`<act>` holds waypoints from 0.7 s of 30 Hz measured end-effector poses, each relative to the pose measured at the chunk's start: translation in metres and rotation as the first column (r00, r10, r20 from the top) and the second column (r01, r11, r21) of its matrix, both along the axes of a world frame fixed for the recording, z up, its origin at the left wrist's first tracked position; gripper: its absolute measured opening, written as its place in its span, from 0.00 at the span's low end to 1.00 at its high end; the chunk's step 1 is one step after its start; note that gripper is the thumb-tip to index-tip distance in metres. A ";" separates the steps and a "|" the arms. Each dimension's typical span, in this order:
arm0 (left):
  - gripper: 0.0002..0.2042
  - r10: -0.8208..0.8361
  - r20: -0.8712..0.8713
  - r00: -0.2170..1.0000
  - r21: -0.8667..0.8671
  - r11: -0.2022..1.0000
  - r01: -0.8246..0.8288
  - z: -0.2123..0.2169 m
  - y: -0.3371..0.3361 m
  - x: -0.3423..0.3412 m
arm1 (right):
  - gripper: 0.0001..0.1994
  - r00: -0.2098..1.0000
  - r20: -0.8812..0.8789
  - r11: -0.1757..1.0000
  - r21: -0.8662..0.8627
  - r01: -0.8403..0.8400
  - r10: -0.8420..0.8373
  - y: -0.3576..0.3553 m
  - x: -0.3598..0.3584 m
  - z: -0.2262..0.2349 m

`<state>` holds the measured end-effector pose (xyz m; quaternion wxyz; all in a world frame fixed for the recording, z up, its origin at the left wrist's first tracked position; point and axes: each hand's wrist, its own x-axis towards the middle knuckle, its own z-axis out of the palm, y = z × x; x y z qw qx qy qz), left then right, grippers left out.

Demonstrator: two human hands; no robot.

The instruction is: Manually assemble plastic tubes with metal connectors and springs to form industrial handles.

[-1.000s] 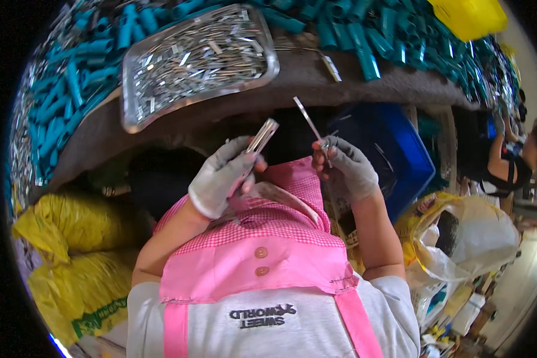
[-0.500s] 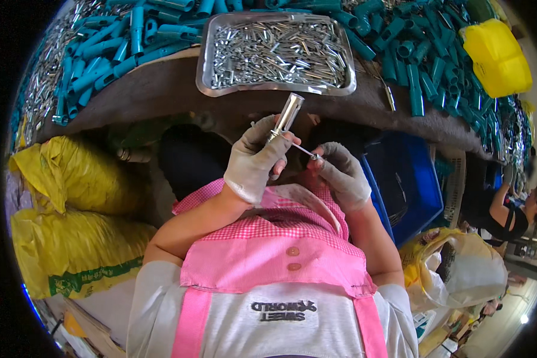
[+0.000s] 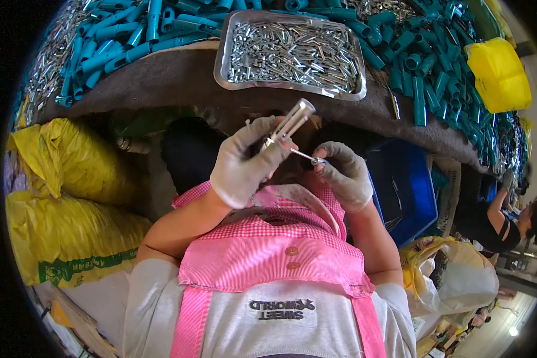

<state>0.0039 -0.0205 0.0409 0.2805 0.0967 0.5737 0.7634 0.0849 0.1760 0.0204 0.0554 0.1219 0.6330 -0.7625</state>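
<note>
My left hand (image 3: 243, 166), in a pale glove with bare fingertips, is closed around a shiny slotted metal tube (image 3: 295, 120). The tube tilts up and to the right. From beside that hand a thin metal rod (image 3: 301, 153) runs to my right hand (image 3: 347, 179), gloved the same way. Thumb and fingers there pinch a small metal fitting (image 3: 317, 160) at the rod's end. Whether the rod joins the tube is hidden by the left fingers. Beyond both hands, a metal tray (image 3: 353, 94) full of small silver pins lies on the brown-covered bench.
Teal tubes (image 3: 110, 56) heap at the back left, more teal tubes (image 3: 419, 101) at the right near a yellow container (image 3: 499, 74). A blue bin (image 3: 420, 194) stands right of my right hand. Yellow sacks (image 3: 71, 232) lie at left. Another person (image 3: 489, 224) works at far right.
The metal tube leans further to the right than before. Both hands keep their hold on the tube and the fitting. The whole view has shifted slightly.
</note>
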 end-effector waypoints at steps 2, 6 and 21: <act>0.16 -0.101 0.165 0.981 0.157 0.985 0.075 -0.020 -0.003 -0.010 | 0.07 1.000 -0.013 0.971 0.238 0.021 -0.018 0.006 -0.002 0.012; 0.16 -0.233 0.238 0.943 0.127 0.970 0.207 -0.015 -0.018 -0.018 | 0.08 0.985 -0.157 0.883 0.451 0.133 -0.068 0.052 -0.004 0.030; 0.15 -0.531 0.069 0.844 -0.211 0.819 0.533 -0.012 -0.013 -0.033 | 0.07 0.963 -0.037 0.801 0.564 -0.201 0.267 0.043 -0.034 0.047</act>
